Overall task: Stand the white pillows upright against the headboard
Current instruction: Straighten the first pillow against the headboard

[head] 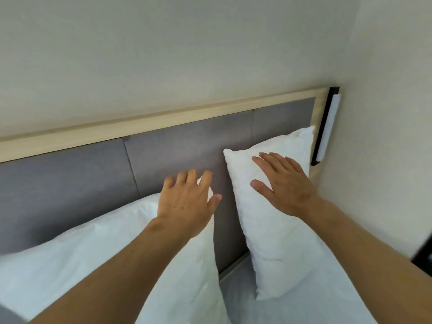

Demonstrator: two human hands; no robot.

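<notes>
Head view: right hand (284,183) flat, unclenched, steadies the crinkled white pillow (278,225) against the grey padded headboard (175,155); left hand (187,197), fingers curled, should square the smooth white pillow (81,260) upright.

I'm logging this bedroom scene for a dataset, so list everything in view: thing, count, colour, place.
right pillow: one, white, standing upright against the headboard near its right end
left pillow: one, white, larger in view, leaning on the headboard at lower left
headboard: one, grey padded panels in a light wood frame, running along the wall
wall: off-white, above and to the right of the headboard
wall light: one, white bar on a dark mount, at the headboard's right edge
bed sheet: white, between and below the pillows
dark object: one, black, at the right edge, too cut off to identify
left hand: open, over the top corner of the left pillow
right hand: open, flat on the right pillow
</notes>
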